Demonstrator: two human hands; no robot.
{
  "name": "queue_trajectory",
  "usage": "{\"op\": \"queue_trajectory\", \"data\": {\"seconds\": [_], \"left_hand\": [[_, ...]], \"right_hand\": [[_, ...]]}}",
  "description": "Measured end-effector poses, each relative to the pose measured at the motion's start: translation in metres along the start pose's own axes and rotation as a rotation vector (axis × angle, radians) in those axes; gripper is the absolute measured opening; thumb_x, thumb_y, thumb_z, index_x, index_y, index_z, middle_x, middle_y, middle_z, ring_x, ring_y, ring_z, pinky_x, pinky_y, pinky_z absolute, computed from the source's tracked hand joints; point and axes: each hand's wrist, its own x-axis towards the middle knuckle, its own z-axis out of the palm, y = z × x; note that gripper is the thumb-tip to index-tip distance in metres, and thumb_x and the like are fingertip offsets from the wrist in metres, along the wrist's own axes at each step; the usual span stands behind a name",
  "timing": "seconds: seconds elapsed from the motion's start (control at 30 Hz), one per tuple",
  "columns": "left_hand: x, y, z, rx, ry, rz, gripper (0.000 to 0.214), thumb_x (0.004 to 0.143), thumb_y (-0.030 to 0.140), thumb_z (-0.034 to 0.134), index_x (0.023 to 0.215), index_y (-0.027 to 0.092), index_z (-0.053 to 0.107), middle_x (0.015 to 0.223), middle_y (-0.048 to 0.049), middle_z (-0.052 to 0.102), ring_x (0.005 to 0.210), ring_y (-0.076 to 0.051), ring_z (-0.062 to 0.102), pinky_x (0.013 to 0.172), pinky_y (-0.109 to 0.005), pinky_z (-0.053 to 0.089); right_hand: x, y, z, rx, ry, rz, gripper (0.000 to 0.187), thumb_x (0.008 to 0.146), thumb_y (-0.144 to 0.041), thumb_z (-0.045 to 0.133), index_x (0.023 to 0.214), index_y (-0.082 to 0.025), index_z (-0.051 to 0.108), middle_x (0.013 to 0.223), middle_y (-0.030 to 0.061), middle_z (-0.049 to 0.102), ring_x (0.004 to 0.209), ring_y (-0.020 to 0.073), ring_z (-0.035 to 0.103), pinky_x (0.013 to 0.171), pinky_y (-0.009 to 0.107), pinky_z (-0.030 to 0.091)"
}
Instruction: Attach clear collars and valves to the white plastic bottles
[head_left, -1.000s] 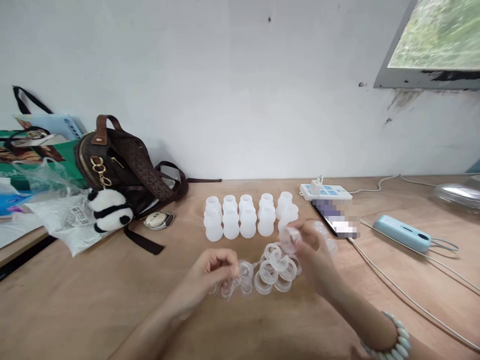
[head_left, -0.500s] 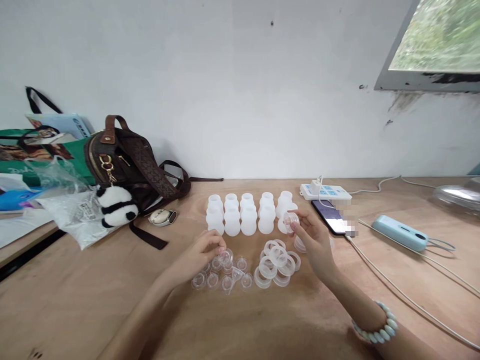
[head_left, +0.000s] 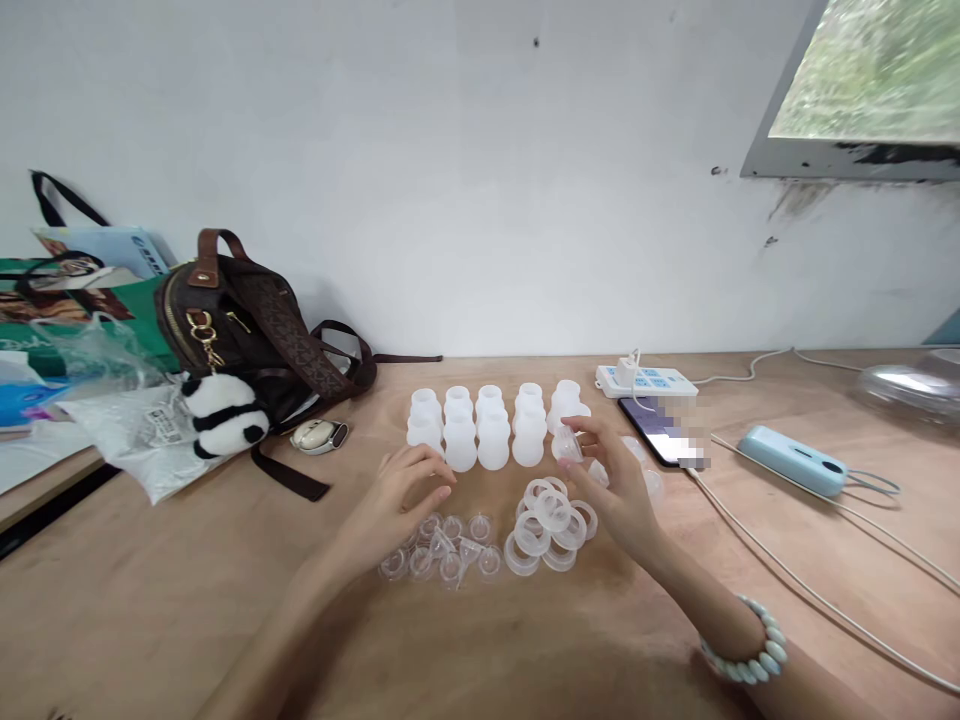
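Two rows of white translucent silicone cups [head_left: 491,425] stand on the wooden table [head_left: 150,590]. In front of them lie several small clear valve pieces [head_left: 450,550] and a pile of clear rings [head_left: 547,520]. My left hand [head_left: 401,495] hovers just above the valve pieces, fingers loosely curled with nothing seen in them. My right hand [head_left: 611,480], with a pale bead bracelet [head_left: 746,655] on its wrist, pinches a small clear cup-shaped piece [head_left: 568,445] beside the right end of the front cup row.
A brown handbag [head_left: 240,330] with a panda charm [head_left: 221,415] sits at the left, with plastic bags [head_left: 120,420] beside it. A power strip [head_left: 645,380], a phone [head_left: 660,425], a light-blue device [head_left: 791,460] and cables [head_left: 810,590] lie at the right.
My left hand has lifted off the valve pieces and drawn back a little. My right hand has carried its clear piece from above the rings up to the right end of the cup rows.
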Motion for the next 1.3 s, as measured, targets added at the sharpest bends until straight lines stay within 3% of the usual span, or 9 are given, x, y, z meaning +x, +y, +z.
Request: {"op": "queue_trajectory", "data": {"seconds": [0.1,0.23,0.4,0.6,0.7,0.87,0.93,1.2,1.3], "left_hand": [[-0.002,0.004,0.005,0.019,0.11,0.129,0.021,0.096,0.024,0.046,0.107,0.024,0.064,0.108,-0.0053,0.06,0.104,-0.023,0.055,0.092,-0.038,0.039],[-0.005,0.011,0.01,0.031,0.203,0.251,0.023,0.096,0.018,0.047,0.108,0.025,0.065,0.109,-0.0061,0.059,0.104,-0.023,0.054,0.091,-0.037,0.039],[-0.007,0.015,0.012,-0.002,0.23,0.273,0.023,0.096,0.016,0.047,0.109,0.025,0.065,0.11,-0.0059,0.058,0.104,-0.021,0.054,0.091,-0.036,0.04],[-0.008,0.013,0.014,-0.048,0.245,0.266,0.022,0.095,0.016,0.05,0.108,0.025,0.066,0.11,-0.0053,0.058,0.104,-0.021,0.054,0.092,-0.035,0.04],[-0.008,0.013,0.014,-0.069,0.239,0.262,0.023,0.095,0.015,0.05,0.109,0.025,0.066,0.111,-0.005,0.057,0.105,-0.021,0.054,0.093,-0.035,0.04],[-0.009,0.014,0.014,-0.088,0.236,0.253,0.023,0.096,0.015,0.049,0.109,0.024,0.065,0.11,-0.0053,0.057,0.105,-0.021,0.054,0.093,-0.035,0.04],[-0.008,0.014,0.015,-0.08,0.238,0.259,0.022,0.096,0.016,0.048,0.109,0.024,0.065,0.11,-0.0055,0.058,0.105,-0.021,0.054,0.092,-0.036,0.04],[-0.007,0.015,0.016,-0.024,0.231,0.281,0.021,0.096,0.017,0.049,0.108,0.024,0.064,0.109,-0.0054,0.06,0.102,-0.021,0.055,0.09,-0.036,0.04],[-0.007,0.016,0.016,-0.014,0.238,0.284,0.021,0.095,0.016,0.049,0.107,0.024,0.064,0.107,-0.005,0.06,0.101,-0.021,0.055,0.089,-0.035,0.04]], "right_hand": [[0.0,-0.002,0.0,-0.075,-0.067,-0.06,0.026,0.085,-0.027,0.06,0.111,-0.023,0.055,0.1,0.0049,0.059,0.086,0.0201,0.055,0.077,0.037,0.047],[-0.001,-0.005,0.0,-0.161,-0.15,-0.102,0.02,0.083,-0.023,0.06,0.1,-0.022,0.05,0.093,0.0036,0.054,0.079,0.0184,0.051,0.071,0.033,0.044],[-0.002,-0.009,0.001,-0.231,-0.271,-0.115,0.019,0.079,-0.016,0.056,0.094,-0.022,0.046,0.09,0.0018,0.049,0.078,0.0182,0.049,0.07,0.032,0.043],[-0.003,-0.008,0.002,-0.248,-0.289,-0.133,0.025,0.077,-0.013,0.055,0.098,-0.022,0.045,0.093,0.0025,0.049,0.082,0.0193,0.05,0.073,0.033,0.044],[-0.003,-0.008,0.001,-0.251,-0.257,-0.142,0.025,0.078,-0.014,0.056,0.101,-0.022,0.048,0.095,0.0037,0.05,0.083,0.0198,0.052,0.074,0.034,0.045],[0.003,-0.009,-0.006,-0.292,-0.013,-0.176,0.023,0.082,-0.021,0.058,0.104,-0.022,0.053,0.095,0.0053,0.052,0.082,0.0214,0.051,0.07,0.034,0.044],[0.006,-0.008,-0.01,-0.31,0.012,-0.18,0.023,0.082,-0.021,0.058,0.104,-0.023,0.054,0.095,0.0052,0.052,0.083,0.0218,0.051,0.071,0.035,0.044],[0.002,-0.006,-0.009,-0.309,-0.327,-0.162,0.031,0.08,-0.012,0.056,0.109,-0.024,0.056,0.104,0.0068,0.052,0.092,0.0224,0.056,0.079,0.038,0.051],[0.003,-0.002,-0.01,-0.406,-0.316,-0.229,0.036,0.081,-0.009,0.056,0.114,-0.023,0.056,0.108,0.009,0.054,0.097,0.0249,0.055,0.079,0.04,0.052]]}}
